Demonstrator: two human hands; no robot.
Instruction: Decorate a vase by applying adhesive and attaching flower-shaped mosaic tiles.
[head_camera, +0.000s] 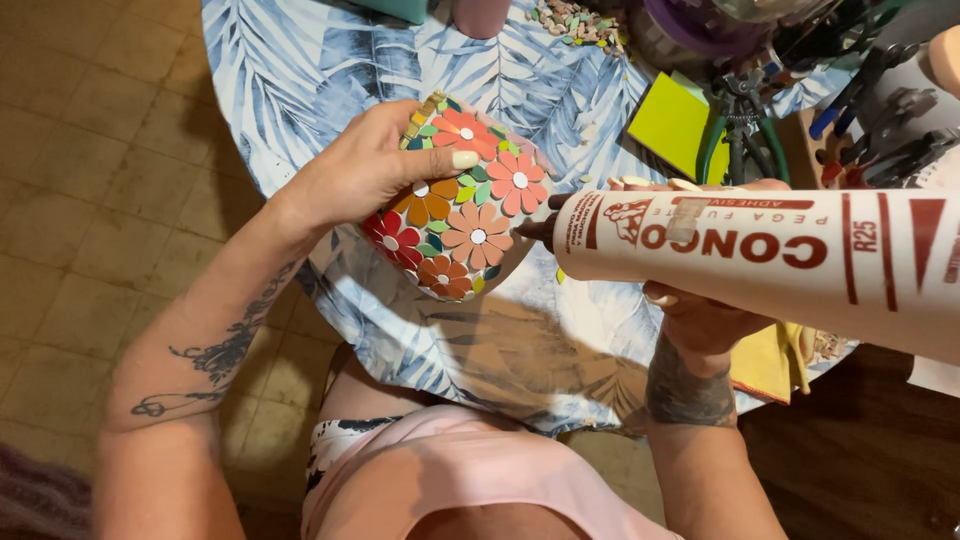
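My left hand grips a round pot covered in mosaic flowers of red, orange and pink tiles with green leaves. It tilts the pot on its side over the table edge. My right hand holds a large white glue bottle with red print, lying sideways. The bottle's dark nozzle points left and touches, or nearly touches, the pot's tiled side.
A round table with a blue leaf-print cloth carries a yellow-green square sheet, a heap of small tile pieces, pliers and tools at the right, and a yellow cloth. Tiled floor lies to the left.
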